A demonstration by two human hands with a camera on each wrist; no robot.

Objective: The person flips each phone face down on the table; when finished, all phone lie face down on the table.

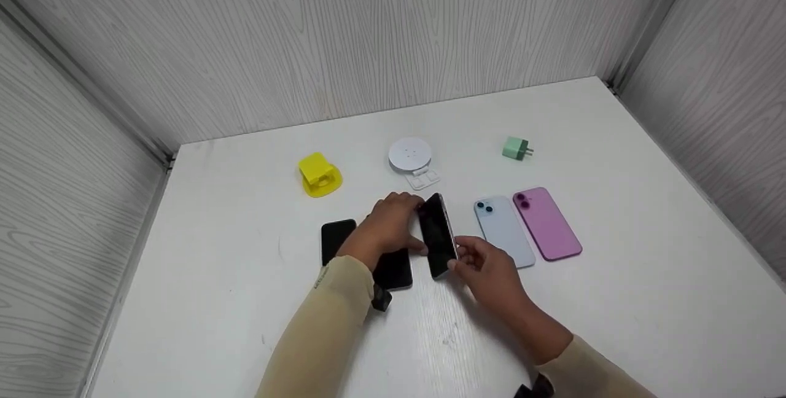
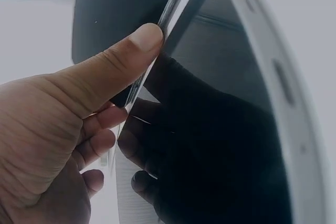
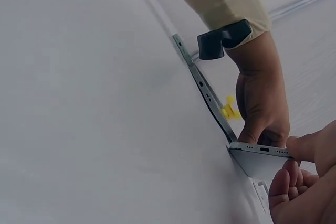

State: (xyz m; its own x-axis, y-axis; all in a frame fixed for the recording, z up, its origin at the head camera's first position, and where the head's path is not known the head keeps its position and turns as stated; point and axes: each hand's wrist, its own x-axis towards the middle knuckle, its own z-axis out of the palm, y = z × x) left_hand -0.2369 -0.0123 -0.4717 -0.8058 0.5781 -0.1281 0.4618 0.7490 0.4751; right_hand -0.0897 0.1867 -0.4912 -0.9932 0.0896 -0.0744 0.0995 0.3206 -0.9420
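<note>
Head view: tilted phone [image 1: 438, 235] stands on its long edge on the worktop [image 1: 614, 300], long axis running away from the person, dark screen facing left. Left hand [image 1: 388, 226] pinches its far half, right hand [image 1: 488, 269] pinches the near end. Flat dark phone [image 1: 336, 237] lies just left.

Left wrist: thumb [image 2: 131, 51] curled onto the screen's edge, fingers behind.

Right wrist: right fingers [image 3: 302, 184] curl around the port end; edge touches the worktop.
</note>
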